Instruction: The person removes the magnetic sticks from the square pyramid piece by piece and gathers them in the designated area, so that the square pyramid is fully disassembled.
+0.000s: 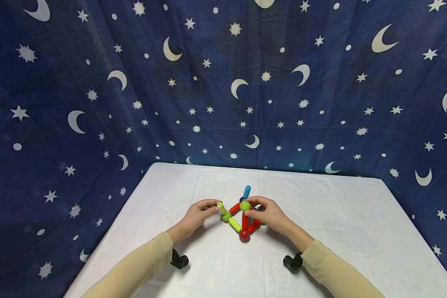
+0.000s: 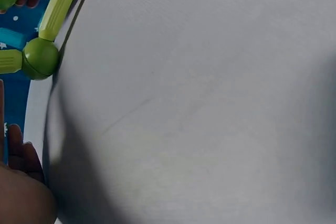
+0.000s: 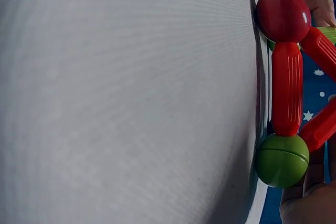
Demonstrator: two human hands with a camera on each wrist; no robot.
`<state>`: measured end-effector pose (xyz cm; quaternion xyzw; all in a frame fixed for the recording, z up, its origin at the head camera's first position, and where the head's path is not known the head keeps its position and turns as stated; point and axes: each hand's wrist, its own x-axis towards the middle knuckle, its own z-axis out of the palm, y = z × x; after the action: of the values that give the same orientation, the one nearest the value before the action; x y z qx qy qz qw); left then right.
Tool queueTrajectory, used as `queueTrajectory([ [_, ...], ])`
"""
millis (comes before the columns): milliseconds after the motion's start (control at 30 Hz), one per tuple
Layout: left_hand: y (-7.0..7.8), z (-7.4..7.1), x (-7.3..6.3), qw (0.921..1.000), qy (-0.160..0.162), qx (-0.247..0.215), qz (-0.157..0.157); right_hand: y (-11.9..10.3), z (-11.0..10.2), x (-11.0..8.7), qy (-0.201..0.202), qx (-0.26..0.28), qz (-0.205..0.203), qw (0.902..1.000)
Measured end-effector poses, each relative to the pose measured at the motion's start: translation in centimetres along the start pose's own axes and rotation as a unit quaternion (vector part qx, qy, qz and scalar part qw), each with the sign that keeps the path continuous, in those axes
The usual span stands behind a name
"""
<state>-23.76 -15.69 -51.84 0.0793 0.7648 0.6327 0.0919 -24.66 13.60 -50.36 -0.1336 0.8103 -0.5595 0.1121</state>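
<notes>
Magnetic rods and balls are joined into a frame on the white table. A red ball (image 1: 244,235) forms its near corner, with a yellow-green rod (image 1: 235,224) running to a green ball (image 1: 226,216) on the left. My left hand (image 1: 198,216) pinches an upright yellow-green rod (image 1: 222,208) standing on that left ball. At the top of a raised red rod (image 1: 244,221), my right hand (image 1: 271,214) holds another green ball (image 1: 245,206) between thumb and fingers. In the right wrist view, a lower red rod (image 3: 287,87) links the red ball to a green ball (image 3: 282,161).
At the frame's far side, a blue rod (image 1: 247,191) sticks up from a dark blue ball (image 1: 241,199). The white cloth-covered table (image 1: 331,215) meets a dark blue curtain (image 1: 223,103) with moons and stars behind. Black wrist mounts (image 1: 179,260) sit below both sleeves.
</notes>
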Motion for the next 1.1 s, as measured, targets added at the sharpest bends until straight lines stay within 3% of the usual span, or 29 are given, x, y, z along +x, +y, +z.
queueTrajectory([
  [67, -0.1, 0.1, -0.1, 0.9998, -0.010, 0.018, 0.006, 0.0, 0.0, 0.0, 0.000, 0.000, -0.003, 1.0000],
  [133, -0.3, 0.4, -0.1, 0.9973, -0.022, 0.068, 0.014, 0.1, 0.0, 0.0, -0.001, 0.001, -0.004, 1.0000],
  [233, -0.3, 1.2, -0.2, 0.9829, -0.017, 0.180, 0.034, 0.1, 0.0, 0.0, 0.001, 0.000, -0.005, 1.0000],
  [333, -0.2, 1.9, -0.1, 0.9644, 0.010, 0.262, 0.037, 0.1, 0.0, 0.0, 0.001, 0.001, -0.010, 0.9999],
  [533, 0.1, 2.7, 0.8, 0.9558, 0.053, 0.287, 0.034, 0.0, -0.2, -0.2, -0.007, 0.002, -0.018, 0.9998],
  [767, 0.9, 3.8, 2.9, 0.9461, 0.088, 0.311, 0.021, -0.1, -0.3, -1.1, -0.012, 0.007, -0.024, 0.9996],
  [967, 1.3, 4.7, 4.0, 0.9498, 0.088, 0.300, 0.010, 0.0, -0.1, -1.7, 0.002, 0.018, -0.023, 0.9996],
  [1033, 1.2, 4.9, 3.9, 0.9621, 0.084, 0.259, 0.016, 0.1, 0.0, -1.8, 0.009, 0.020, -0.019, 0.9996],
  [1100, 1.0, 5.1, 3.5, 0.9811, 0.069, 0.179, 0.022, 0.1, 0.0, -2.0, 0.013, 0.028, -0.017, 0.9994],
])
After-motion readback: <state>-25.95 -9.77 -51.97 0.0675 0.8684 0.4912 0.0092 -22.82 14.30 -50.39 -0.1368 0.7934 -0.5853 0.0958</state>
